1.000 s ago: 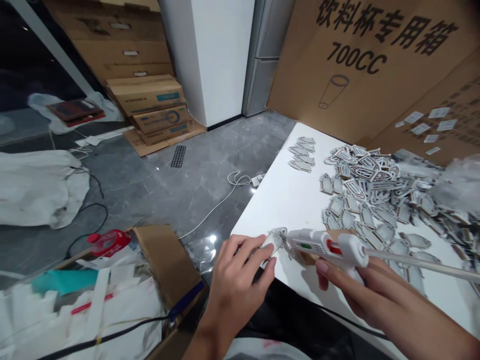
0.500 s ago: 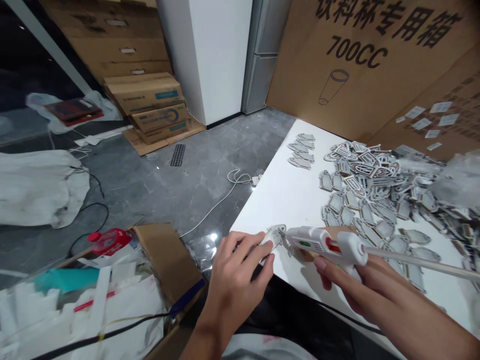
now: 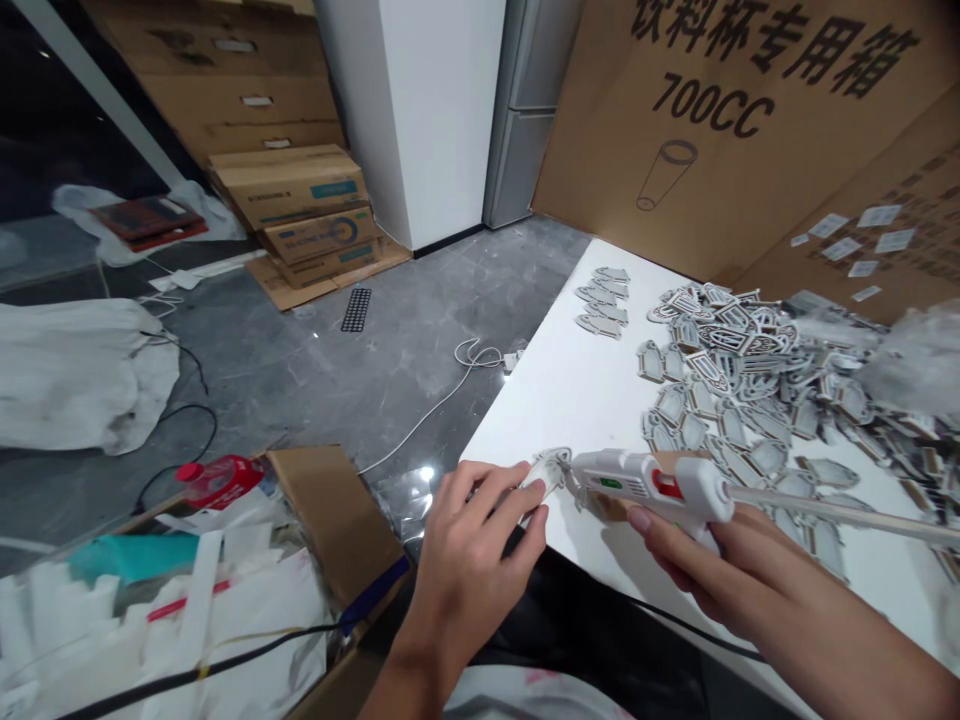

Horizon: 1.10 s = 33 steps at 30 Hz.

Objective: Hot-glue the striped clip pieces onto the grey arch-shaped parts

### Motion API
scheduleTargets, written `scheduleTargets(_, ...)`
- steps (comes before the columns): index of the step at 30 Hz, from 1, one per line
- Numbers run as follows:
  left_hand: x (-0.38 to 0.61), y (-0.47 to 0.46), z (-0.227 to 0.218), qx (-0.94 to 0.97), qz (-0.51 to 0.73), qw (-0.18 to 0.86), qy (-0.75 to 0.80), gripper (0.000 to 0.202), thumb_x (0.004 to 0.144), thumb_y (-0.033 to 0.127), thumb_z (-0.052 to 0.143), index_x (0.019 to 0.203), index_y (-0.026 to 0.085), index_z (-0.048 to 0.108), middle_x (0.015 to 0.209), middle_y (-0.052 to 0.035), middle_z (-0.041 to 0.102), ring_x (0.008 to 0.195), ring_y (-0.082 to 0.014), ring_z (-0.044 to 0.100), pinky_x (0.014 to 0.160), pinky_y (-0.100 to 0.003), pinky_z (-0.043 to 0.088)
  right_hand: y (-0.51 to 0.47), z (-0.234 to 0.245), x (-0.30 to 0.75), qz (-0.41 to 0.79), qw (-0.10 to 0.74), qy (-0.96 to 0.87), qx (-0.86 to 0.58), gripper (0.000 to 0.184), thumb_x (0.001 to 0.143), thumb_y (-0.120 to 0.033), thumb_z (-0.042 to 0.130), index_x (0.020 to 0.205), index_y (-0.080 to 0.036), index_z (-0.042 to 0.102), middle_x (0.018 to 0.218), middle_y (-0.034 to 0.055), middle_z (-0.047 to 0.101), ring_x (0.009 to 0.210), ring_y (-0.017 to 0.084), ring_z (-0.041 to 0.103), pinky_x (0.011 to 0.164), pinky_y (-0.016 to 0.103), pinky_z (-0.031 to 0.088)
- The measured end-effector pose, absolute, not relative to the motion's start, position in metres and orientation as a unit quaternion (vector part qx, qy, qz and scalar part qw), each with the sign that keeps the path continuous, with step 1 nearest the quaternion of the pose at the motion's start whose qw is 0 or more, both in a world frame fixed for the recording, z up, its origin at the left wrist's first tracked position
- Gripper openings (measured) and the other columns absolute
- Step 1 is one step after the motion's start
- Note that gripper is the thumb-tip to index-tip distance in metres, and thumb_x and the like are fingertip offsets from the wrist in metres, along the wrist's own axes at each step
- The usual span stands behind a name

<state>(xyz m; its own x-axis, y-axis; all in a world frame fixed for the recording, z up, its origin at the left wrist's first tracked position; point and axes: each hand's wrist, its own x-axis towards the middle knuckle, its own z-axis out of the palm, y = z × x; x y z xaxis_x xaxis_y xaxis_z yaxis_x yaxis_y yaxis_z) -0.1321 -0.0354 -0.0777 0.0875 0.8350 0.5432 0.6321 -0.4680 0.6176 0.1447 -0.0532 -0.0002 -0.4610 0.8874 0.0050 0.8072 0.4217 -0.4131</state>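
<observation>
My right hand point(image 3: 720, 570) is wrapped round the grip of a white hot glue gun point(image 3: 637, 480), with a long glue stick point(image 3: 832, 505) running out of its back end. The gun's nozzle points left, close to a small flat grey-white cutout point(image 3: 553, 470) at the table's near edge. My left hand point(image 3: 480, 540) has its fingers bent round that cutout and pins it on the white table point(image 3: 555, 390). The fingertips hide part of the piece. A brown cardboard piece point(image 3: 611, 508) lies partly hidden beneath the gun.
Many similar cutouts point(image 3: 750, 390) are heaped on the table's right side, and a small row point(image 3: 604, 300) lies near its far left edge. Large cardboard boxes point(image 3: 697, 130) stand behind. An open box of scraps point(image 3: 225, 600) with a red-capped bottle point(image 3: 221, 482) is at lower left. A white cable point(image 3: 427, 420) crosses the floor.
The glue gun's rear has dipped very slightly, its nozzle still by the cutout. My left hand has stayed in place.
</observation>
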Motion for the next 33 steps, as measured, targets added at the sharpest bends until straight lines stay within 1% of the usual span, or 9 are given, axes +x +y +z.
scheduleTargets(4,-0.132,-0.035,-0.077,0.729,0.449,0.115,0.504,0.020,0.094,0.013,0.074,0.109,0.027,0.077,0.117,-0.0019,0.081,0.100,-0.0239,0.067,0.087,-0.045,0.057,-0.054,0.000,0.145,0.181,0.091,-0.835,-0.512,0.054,0.100,-0.037,0.055,0.154,-0.042,0.059,0.082,0.0064,0.071,0.063,0.023,0.063,0.066,0.031,0.055)
scheduleTargets(10,-0.132,-0.035,-0.077,0.731,0.451,0.110,0.501,0.020,0.094,0.013,0.074,0.109,0.026,0.076,0.117,-0.0016,0.081,0.100,-0.0236,0.066,0.087,-0.044,0.056,-0.053,0.000,0.145,0.177,0.123,-0.841,-0.496,0.057,0.098,-0.029,0.058,0.152,-0.043,0.061,0.081,0.0044,0.071,0.061,0.021,0.063,0.066,0.030,0.054)
scheduleTargets(15,-0.131,-0.035,-0.078,0.730,0.455,0.106,0.500,0.019,0.094,0.012,0.075,0.109,0.025,0.077,0.118,-0.0013,0.081,0.100,-0.0223,0.065,0.088,-0.042,0.054,-0.058,-0.002,0.149,0.209,0.087,-0.818,-0.528,0.055,0.099,-0.028,0.058,0.153,-0.038,0.063,0.087,0.0046,0.070,0.073,0.023,0.065,0.082,0.032,0.057)
scheduleTargets(18,-0.131,-0.034,-0.079,0.731,0.456,0.102,0.497,0.020,0.094,0.011,0.075,0.109,0.024,0.077,0.117,-0.0011,0.081,0.100,-0.0219,0.065,0.090,-0.041,0.054,-0.060,0.000,0.148,0.218,0.054,-0.812,-0.539,0.054,0.099,-0.027,0.058,0.153,-0.034,0.065,0.088,0.0053,0.070,0.077,0.023,0.066,0.086,0.032,0.056)
scheduleTargets(22,-0.131,-0.034,-0.079,0.731,0.457,0.097,0.498,0.020,0.093,0.011,0.076,0.109,0.024,0.077,0.117,-0.0013,0.081,0.100,-0.0222,0.065,0.089,-0.040,0.053,-0.059,0.004,0.141,0.220,0.073,-0.792,-0.565,0.046,0.102,-0.042,0.057,0.141,-0.028,0.076,0.083,0.0067,0.071,0.073,0.023,0.066,0.081,0.031,0.056)
scheduleTargets(25,-0.130,-0.035,-0.078,0.730,0.456,0.095,0.500,0.019,0.094,0.012,0.076,0.109,0.024,0.077,0.117,-0.0008,0.081,0.100,-0.0221,0.065,0.089,-0.040,0.053,-0.054,0.006,0.137,0.222,0.092,-0.776,-0.583,0.049,0.101,-0.054,0.058,0.133,-0.026,0.081,0.078,0.0069,0.071,0.069,0.023,0.065,0.075,0.030,0.057)
scheduleTargets(27,-0.130,-0.035,-0.078,0.730,0.456,0.090,0.501,0.019,0.094,0.012,0.076,0.109,0.023,0.077,0.117,-0.0004,0.081,0.100,-0.0219,0.065,0.089,-0.040,0.054,-0.050,0.008,0.138,0.229,0.075,-0.775,-0.585,0.050,0.098,-0.056,0.061,0.133,-0.025,0.081,0.076,0.0062,0.071,0.067,0.023,0.066,0.072,0.029,0.058)
scheduleTargets(30,-0.130,-0.035,-0.078,0.732,0.452,0.083,0.502,0.019,0.093,0.012,0.076,0.109,0.023,0.077,0.117,-0.0004,0.081,0.099,-0.0217,0.065,0.087,-0.040,0.054,-0.050,0.006,0.144,0.227,0.022,-0.790,-0.569,0.050,0.099,-0.049,0.062,0.141,-0.026,0.076,0.079,0.0061,0.073,0.069,0.022,0.068,0.072,0.028,0.059)
scheduleTargets(33,-0.130,-0.035,-0.078,0.734,0.449,0.080,0.502,0.019,0.093,0.011,0.076,0.108,0.023,0.077,0.117,-0.0003,0.081,0.099,-0.0217,0.065,0.086,-0.040,0.054,-0.058,0.000,0.148,0.182,0.007,-0.821,-0.541,0.052,0.101,-0.029,0.054,0.152,-0.034,0.066,0.091,0.0060,0.075,0.081,0.023,0.073,0.084,0.030,0.060)
